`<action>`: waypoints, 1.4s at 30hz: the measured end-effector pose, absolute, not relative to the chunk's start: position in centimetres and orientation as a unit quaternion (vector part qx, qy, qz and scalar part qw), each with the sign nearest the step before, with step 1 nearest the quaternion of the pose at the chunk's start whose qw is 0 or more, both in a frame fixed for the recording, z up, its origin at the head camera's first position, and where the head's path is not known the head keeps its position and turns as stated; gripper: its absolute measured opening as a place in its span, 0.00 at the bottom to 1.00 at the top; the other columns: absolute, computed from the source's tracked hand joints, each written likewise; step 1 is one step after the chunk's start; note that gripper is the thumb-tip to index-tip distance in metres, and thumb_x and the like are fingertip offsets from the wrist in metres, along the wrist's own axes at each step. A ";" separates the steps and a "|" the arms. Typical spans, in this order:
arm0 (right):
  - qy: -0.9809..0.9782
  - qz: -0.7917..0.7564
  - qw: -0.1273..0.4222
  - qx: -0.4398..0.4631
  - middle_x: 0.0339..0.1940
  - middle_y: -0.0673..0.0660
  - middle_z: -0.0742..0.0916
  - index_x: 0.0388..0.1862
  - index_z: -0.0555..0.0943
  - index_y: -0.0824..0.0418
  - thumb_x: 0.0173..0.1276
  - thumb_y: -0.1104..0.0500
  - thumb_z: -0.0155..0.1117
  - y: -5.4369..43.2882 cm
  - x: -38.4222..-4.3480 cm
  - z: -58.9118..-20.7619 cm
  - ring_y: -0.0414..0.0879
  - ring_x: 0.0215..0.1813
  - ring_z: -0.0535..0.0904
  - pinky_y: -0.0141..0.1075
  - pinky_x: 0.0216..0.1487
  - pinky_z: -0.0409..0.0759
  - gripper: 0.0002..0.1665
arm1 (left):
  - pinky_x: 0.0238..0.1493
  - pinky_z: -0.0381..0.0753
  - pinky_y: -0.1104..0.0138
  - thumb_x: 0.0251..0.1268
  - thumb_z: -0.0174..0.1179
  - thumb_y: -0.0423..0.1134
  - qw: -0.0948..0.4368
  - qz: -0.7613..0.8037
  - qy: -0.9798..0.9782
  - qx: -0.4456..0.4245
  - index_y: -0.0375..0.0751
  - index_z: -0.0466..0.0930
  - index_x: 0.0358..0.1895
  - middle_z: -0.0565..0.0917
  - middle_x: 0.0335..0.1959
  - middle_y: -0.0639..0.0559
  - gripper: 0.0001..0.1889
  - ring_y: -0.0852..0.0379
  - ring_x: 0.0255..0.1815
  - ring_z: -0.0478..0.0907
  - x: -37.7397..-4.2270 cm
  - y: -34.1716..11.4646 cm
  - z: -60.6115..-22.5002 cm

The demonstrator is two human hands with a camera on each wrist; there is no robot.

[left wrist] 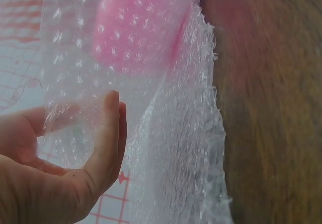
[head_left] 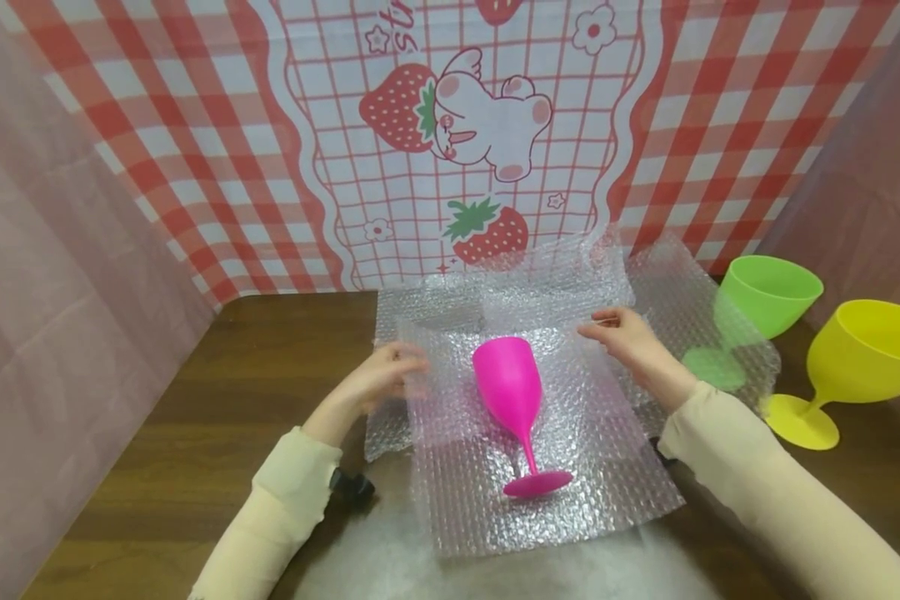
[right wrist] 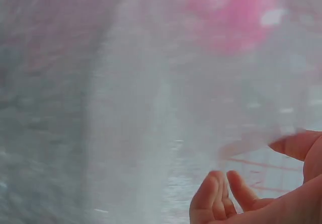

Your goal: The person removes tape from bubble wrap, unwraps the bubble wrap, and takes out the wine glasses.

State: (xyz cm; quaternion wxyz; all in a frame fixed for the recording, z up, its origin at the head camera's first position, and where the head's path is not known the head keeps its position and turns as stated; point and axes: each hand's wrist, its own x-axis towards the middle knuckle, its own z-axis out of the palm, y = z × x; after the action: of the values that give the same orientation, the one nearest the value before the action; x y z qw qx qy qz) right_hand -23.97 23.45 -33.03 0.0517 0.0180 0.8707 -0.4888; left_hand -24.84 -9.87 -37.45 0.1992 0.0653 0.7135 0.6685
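Observation:
A pink plastic goblet (head_left: 510, 387) lies on its side on a sheet of bubble wrap (head_left: 487, 521), foot toward the near edge. My left hand (head_left: 382, 375) is at the sheet's far left corner. In the left wrist view its thumb shows through the lifted plastic, with the fingers (left wrist: 106, 138) curved on the nearer side. At the far right corner, my right hand (head_left: 626, 337) pinches the sheet's edge. The right wrist view is mostly filled by blurred wrap, the goblet's pink bowl (right wrist: 231, 17) showing through it.
More bubble wrap sheets (head_left: 435, 300) lie behind, one partly covering a green goblet (head_left: 768, 296). A yellow goblet (head_left: 866, 358) stands at the right. A small black object (head_left: 354, 490) lies beside the left sleeve. A strawberry-print checked cloth (head_left: 487, 108) hangs behind the wooden table (head_left: 217, 400).

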 end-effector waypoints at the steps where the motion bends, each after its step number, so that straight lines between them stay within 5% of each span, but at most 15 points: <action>1: 0.871 -0.488 0.047 0.013 0.61 0.73 0.66 0.64 0.56 0.75 0.67 0.53 0.52 23.3 -23.7 -32.5 0.62 0.60 0.63 0.50 0.60 0.66 0.36 | 0.45 0.80 0.59 0.63 0.48 0.30 0.200 0.667 0.714 0.068 0.24 0.56 0.59 0.70 0.44 0.41 0.23 0.57 0.33 0.78 -24.8 -9.9 -37.4; 20: 0.881 -0.448 0.088 -0.122 0.59 0.69 0.70 0.64 0.57 0.70 0.65 0.51 0.56 19.2 -18.7 -26.1 0.57 0.53 0.73 0.45 0.52 0.75 0.37 | 0.45 0.81 0.58 0.62 0.49 0.27 0.193 0.672 0.711 0.072 0.26 0.56 0.62 0.72 0.48 0.34 0.24 0.55 0.32 0.80 -24.3 -9.6 -37.2; 29: 0.867 -0.468 0.120 -0.123 0.60 0.73 0.66 0.63 0.56 0.74 0.63 0.57 0.58 17.2 -18.8 -28.6 0.63 0.56 0.70 0.44 0.48 0.79 0.36 | 0.45 0.80 0.58 0.62 0.48 0.27 0.195 0.672 0.710 0.079 0.25 0.55 0.62 0.71 0.49 0.33 0.25 0.56 0.31 0.80 -24.4 -9.6 -37.2; 42: 0.902 -0.417 0.098 -0.052 0.61 0.77 0.59 0.69 0.42 0.68 0.38 0.57 0.77 15.8 -19.8 -33.7 0.69 0.51 0.70 0.38 0.31 0.83 0.68 | 0.46 0.80 0.58 0.63 0.48 0.27 0.199 0.671 0.710 0.074 0.25 0.55 0.62 0.71 0.47 0.36 0.24 0.56 0.31 0.80 -24.6 -9.7 -37.5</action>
State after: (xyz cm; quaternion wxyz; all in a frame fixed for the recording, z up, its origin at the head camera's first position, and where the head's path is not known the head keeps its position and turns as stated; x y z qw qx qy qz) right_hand -19.76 15.77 -33.66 0.0984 -0.0524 0.9021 -0.4168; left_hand -24.56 -9.74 -37.47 0.1990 0.0744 0.7102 0.6712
